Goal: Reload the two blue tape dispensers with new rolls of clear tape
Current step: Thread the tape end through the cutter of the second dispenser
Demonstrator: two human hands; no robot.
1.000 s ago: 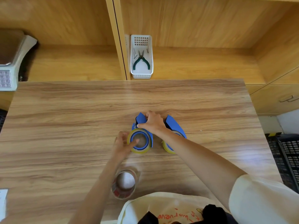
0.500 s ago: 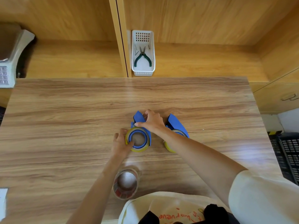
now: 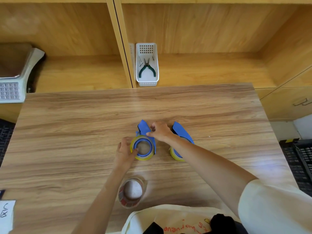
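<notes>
Two blue tape dispensers stand side by side on the wooden table point(image 3: 67, 132). The left dispenser point(image 3: 143, 128) carries a yellowish clear tape roll point(image 3: 142, 157) on its blue hub. My left hand point(image 3: 125, 151) grips that roll at its left rim. My right hand point(image 3: 159, 131) pinches at the top of the same dispenser, just above the roll. The right dispenser point(image 3: 181, 131) also holds a tape roll point(image 3: 174, 154), partly hidden behind my right forearm. A spare clear tape roll point(image 3: 131, 192) with a red-printed core lies near the table's front edge.
A white basket point(image 3: 146, 81) with green-handled pliers sits on the shelf behind the table. A weighing scale point(image 3: 11, 76) stands at the far left. Black crates point(image 3: 298, 157) lie on the floor at right. A paper slip point(image 3: 5, 215) rests at the front left corner.
My left hand slid from the roll's centre hole to its left rim. My right hand stays pinching at the top of the left dispenser. The camera tilted slightly.
</notes>
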